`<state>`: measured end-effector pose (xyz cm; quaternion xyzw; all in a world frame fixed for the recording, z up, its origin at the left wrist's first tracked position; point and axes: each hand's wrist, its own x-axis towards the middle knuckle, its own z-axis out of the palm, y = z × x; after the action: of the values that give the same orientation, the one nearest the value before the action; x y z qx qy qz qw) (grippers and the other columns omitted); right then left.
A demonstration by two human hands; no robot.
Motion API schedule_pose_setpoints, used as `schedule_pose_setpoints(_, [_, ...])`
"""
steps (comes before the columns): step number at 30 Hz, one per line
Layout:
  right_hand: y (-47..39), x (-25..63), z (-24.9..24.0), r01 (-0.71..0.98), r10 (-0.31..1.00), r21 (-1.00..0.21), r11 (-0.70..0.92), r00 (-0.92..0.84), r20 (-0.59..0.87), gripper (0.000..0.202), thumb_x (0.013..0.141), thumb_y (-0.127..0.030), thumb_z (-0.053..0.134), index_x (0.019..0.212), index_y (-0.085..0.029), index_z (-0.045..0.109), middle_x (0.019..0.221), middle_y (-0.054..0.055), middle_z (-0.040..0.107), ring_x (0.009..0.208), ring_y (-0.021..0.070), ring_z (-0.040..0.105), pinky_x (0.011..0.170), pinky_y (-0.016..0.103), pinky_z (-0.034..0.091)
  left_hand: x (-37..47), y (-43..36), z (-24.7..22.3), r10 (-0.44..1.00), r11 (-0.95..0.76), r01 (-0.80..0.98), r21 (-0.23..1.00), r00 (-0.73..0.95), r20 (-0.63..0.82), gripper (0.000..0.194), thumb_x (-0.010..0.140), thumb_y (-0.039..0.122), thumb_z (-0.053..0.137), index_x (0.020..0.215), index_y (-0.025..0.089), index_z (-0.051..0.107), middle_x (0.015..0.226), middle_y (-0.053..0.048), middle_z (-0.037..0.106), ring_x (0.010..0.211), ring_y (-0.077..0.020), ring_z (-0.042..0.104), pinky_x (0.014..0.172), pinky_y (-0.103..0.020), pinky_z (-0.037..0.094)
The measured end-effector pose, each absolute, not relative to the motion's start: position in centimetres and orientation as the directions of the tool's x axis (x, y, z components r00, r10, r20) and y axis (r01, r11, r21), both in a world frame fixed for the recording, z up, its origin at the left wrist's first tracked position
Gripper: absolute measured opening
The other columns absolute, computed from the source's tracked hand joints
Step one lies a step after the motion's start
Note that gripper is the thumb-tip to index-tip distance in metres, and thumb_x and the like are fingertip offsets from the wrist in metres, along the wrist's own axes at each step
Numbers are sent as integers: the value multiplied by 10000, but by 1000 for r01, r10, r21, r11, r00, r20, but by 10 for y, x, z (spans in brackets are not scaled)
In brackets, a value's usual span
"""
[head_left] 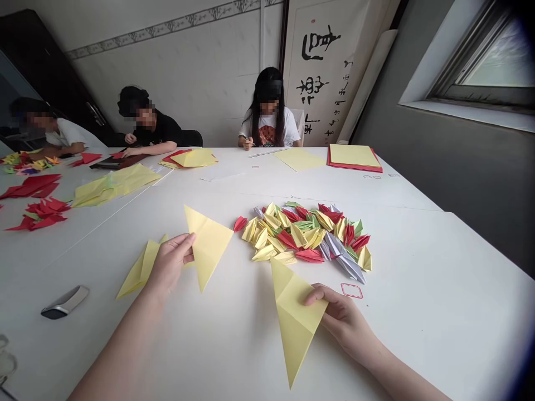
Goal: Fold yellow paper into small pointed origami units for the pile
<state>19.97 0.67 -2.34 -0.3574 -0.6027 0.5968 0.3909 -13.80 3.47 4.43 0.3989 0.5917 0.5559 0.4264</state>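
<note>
Hands apart: left hand (169, 263) pinches one yellow triangle (208, 243), right hand (345, 320) pinches another triangle (295, 317), kept separate.

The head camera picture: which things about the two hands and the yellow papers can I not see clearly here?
- Left hand: its palm lies on a folded yellow piece, covering where that piece meets the yellow triangle.
- Right hand: its fingers cover the right corner of the second yellow triangle.
- Pile of small folded pieces: too small and overlapping to count.
- Grey object at left: too unclear to identify.
</note>
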Motion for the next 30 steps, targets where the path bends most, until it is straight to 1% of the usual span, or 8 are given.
schedule_pose_setpoints(6, [7, 201, -28, -38, 898, -999, 31, -437, 44, 138, 857, -362, 594, 839, -231, 636, 877, 43, 590, 768, 186, 570, 621, 269, 456, -134, 34, 39, 981, 114, 91, 989, -170, -97, 348, 776, 420, 616, 970, 140, 682, 905, -102, 711, 835, -249, 666, 720, -339, 533])
schedule_pose_setpoints(9, [7, 201, -27, -32, 902, -999, 27, -429, 39, 158, 850, -376, 602, 834, -222, 633, 871, 48, 584, 771, 188, 571, 621, 271, 464, -134, 32, 40, 917, -51, 437, 898, -336, 216, 327, 809, 380, 553, 1015, 161, 680, 954, -78, 716, 877, -253, 661, 766, -348, 524])
schedule_pose_setpoints(12, [8, 200, -26, -27, 906, -999, 23, -423, 32, 181, 827, -394, 626, 822, -213, 629, 867, 56, 578, 777, 195, 575, 612, 277, 476, -131, 27, 40, 817, -189, 840, 508, -153, 556, 314, 821, 259, 477, 1042, 213, 696, 1095, -42, 698, 1059, -247, 608, 953, -357, 438])
schedule_pose_setpoints(16, [7, 199, -24, -41, 911, -999, 18, -412, 33, 181, 812, -395, 641, 803, -214, 626, 866, 54, 570, 772, 194, 578, 604, 278, 481, -123, 20, 39, 985, -138, 956, 257, 104, 139, 389, 781, 161, 418, 1011, 261, 716, 1090, -15, 705, 1015, -240, 633, 879, -336, 466])
schedule_pose_setpoints(20, [6, 198, -23, -40, 915, -999, 19, -401, 33, 181, 800, -391, 653, 787, -213, 624, 846, 51, 570, 745, 190, 572, 582, 276, 478, -111, 16, 39, 999, 9, 937, 349, 5, -41, 334, 806, 235, 441, 1006, 282, 704, 1032, -15, 720, 904, -237, 663, 715, -295, 493])
schedule_pose_setpoints(23, [6, 198, -23, -75, 910, -997, 20, -412, 49, 141, 807, -355, 653, 787, -217, 627, 845, 46, 576, 741, 182, 571, 581, 269, 474, -93, 11, 41, 999, 29, 787, 616, -2, -45, 264, 833, 393, 500, 905, 233, 697, 936, -51, 724, 828, -221, 672, 683, -281, 505])
schedule_pose_setpoints(26, [5, 198, -23, -99, 901, -995, 30, -429, 70, 104, 818, -320, 646, 788, -222, 629, 848, 42, 581, 740, 175, 576, 585, 265, 474, -64, 2, 38, 898, 268, 434, 860, 210, -386, 387, 811, 526, 540, 911, 182, 686, 811, -68, 713, 757, -210, 689, 671, -286, 531])
schedule_pose_setpoints(30, [4, 198, -22, -83, 892, -993, 85, -437, 113, 72, 821, -294, 645, 797, -227, 637, 869, 45, 575, 751, 173, 580, 602, 271, 485, -30, -10, 21, 787, 457, 184, 870, 371, -492, 333, 769, 473, 636, 891, 166, 680, 826, -70, 726, 758, -180, 697, 665, -244, 513])
